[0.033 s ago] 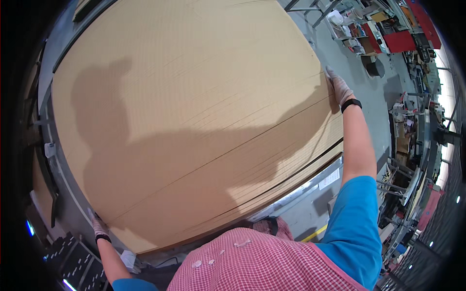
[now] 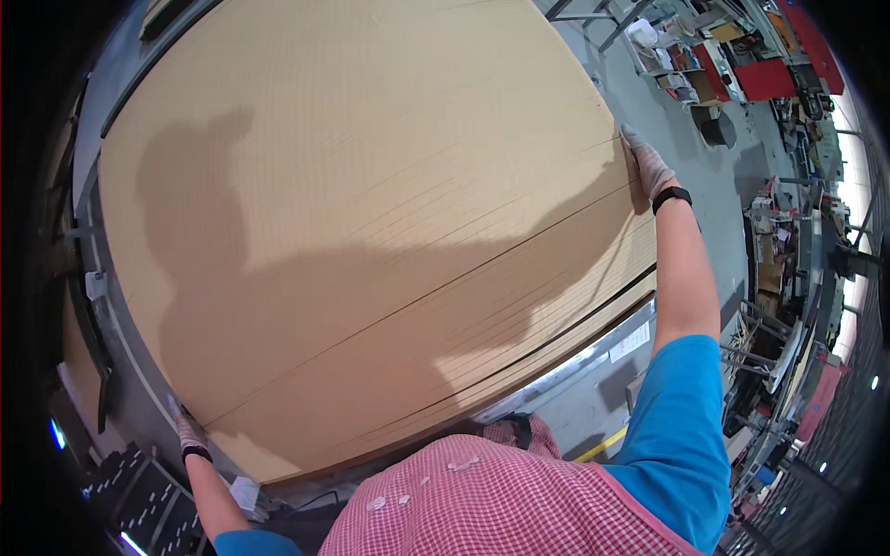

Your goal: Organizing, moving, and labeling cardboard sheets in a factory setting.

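A large stack of tan cardboard sheets fills the middle of the head view, with a long crease running across the top sheet. Against its right edge lies my right hand, in a light glove, its fingers stretched along the side. My left hand, also gloved, rests at the lower left edge with fingers extended and partly hidden by the sheet. Both hands press flat on the sides rather than wrapping round them. Near the front, a dark gap shows between layers of the stack.
Along the left runs a grey metal frame. Shelves with boxes and red panels stand at the far right, near a dark bin. A yellow floor line shows beside my apron. Dark slotted equipment sits at the lower left.
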Tool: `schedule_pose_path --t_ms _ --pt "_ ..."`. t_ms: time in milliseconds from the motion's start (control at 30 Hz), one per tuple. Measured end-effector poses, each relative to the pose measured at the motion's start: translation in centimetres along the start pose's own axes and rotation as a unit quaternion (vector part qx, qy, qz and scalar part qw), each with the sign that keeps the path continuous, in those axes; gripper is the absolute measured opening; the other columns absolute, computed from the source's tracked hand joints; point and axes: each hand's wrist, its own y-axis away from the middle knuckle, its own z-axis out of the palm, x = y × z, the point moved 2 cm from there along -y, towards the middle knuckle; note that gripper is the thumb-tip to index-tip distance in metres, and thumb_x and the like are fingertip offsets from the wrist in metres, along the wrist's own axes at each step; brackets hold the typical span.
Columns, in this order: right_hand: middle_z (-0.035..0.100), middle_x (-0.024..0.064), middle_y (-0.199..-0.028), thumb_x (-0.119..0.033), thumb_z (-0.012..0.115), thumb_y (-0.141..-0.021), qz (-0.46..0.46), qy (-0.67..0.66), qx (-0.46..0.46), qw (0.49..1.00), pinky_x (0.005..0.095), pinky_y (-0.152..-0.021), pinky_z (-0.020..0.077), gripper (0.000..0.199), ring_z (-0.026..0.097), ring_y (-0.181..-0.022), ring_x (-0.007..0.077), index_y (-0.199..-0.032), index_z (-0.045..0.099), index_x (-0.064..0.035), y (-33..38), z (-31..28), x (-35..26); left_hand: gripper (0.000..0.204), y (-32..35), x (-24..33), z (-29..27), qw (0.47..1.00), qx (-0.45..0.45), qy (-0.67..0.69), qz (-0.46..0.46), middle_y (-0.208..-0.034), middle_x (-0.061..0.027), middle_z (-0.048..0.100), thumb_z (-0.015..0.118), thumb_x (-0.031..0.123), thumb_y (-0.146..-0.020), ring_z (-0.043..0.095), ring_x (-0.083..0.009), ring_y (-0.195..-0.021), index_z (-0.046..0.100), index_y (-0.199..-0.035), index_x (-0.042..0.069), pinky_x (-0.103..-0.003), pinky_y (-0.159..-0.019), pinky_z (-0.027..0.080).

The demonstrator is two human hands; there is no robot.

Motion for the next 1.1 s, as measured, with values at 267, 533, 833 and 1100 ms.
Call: schedule_pose_path --t_ms 267,533,833,1100 --pt "0.064 0.0116 -0.119 -0.068 0.051 -0.085 -0.052 0.069 -0.032 0.996 0.0334 -0.095 0.0419 0.072 0.061 -0.103 0.0214 -0.121 0.062 -0.0061 -2.2 -1.0 -2.3 0.091 -1.1 -0.6 1.1 0.999 0.018 -0.008 0.037 -0.148 -0.0086 0.038 0.046 0.073 -0.083 0.035 -0.0276 -0.136 0.035 -0.145 0.008 -0.044 -0.111 0.027" --pt "0.064 0.0119 -0.118 -0.062 0.051 -0.087 0.057 -0.050 -0.050 0.996 0.0348 -0.098 0.0406 0.068 0.059 -0.106 0.0225 -0.125 0.058 -0.0058 -7.9 -0.1 -5.7 0.095 -5.3 4.6 3.4 0.995 -0.062 0.073 -0.006 -0.149 -0.0121 0.036 0.041 0.076 -0.083 0.033 -0.0297 -0.137 0.032 -0.145 0.004 -0.043 -0.112 0.025" --pt "0.062 0.0070 -0.124 -0.064 0.052 -0.087 -0.095 0.065 -0.037 0.993 0.0318 -0.099 0.0389 0.070 0.057 -0.111 0.0198 -0.129 0.056 -0.0092 -7.9 2.6 -8.6 0.095 -4.4 5.3 4.9 0.999 -0.030 0.012 0.009 -0.149 -0.0118 0.037 0.040 0.076 -0.083 0.035 -0.0293 -0.135 0.033 -0.145 0.005 -0.043 -0.111 0.027" --pt "0.062 0.0127 -0.123 -0.075 0.044 -0.082 -0.071 0.116 0.022 0.990 0.0326 -0.097 0.0391 0.084 0.056 -0.110 0.0256 -0.123 0.060 -0.0035 -15.6 4.5 -13.3 0.095 -11.8 13.0 4.5 0.991 -0.104 0.032 0.076 -0.149 -0.0115 0.037 0.040 0.076 -0.084 0.036 -0.0281 -0.135 0.030 -0.147 0.005 -0.040 -0.112 0.026"
